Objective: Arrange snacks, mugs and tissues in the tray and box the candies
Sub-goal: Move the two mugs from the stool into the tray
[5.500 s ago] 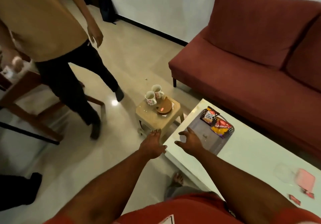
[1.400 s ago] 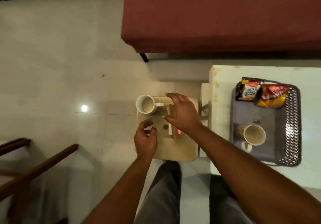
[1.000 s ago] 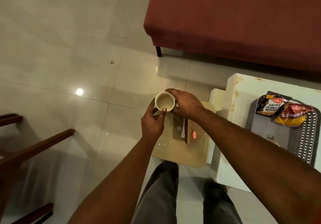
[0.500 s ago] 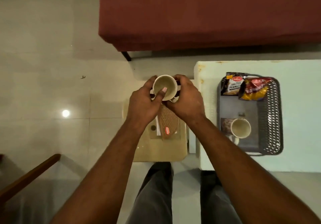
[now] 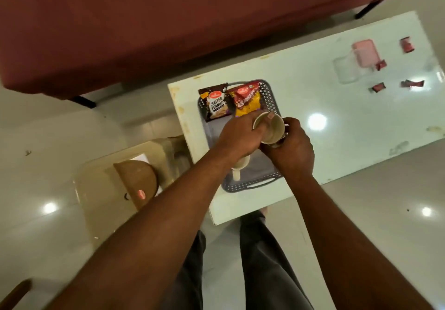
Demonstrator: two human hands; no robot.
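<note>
Both hands hold a cream mug (image 5: 273, 130) above the grey perforated tray (image 5: 250, 184) on the white table (image 5: 337, 122). My left hand (image 5: 237, 136) grips its rim with a fingertip inside; my right hand (image 5: 291, 150) cups its side from the right. A second mug (image 5: 239, 166) stands in the tray, mostly hidden under my left wrist. Two snack packets lie at the tray's far end: a salted peanuts bag (image 5: 216, 104) and a red-yellow bag (image 5: 246, 101). On the low beige stool (image 5: 101, 189) to the left lies a brown wicker tissue holder (image 5: 138, 181).
A red sofa (image 5: 168, 20) runs along the far side. At the table's far right lie a pink lid (image 5: 366, 52), a clear box (image 5: 348, 70) and several red wrapped candies (image 5: 378, 87). My legs stand below the table's near edge.
Both hands lifted the mug off the stool and carried it right, over the tray. The tissue holder stays on the stool.
</note>
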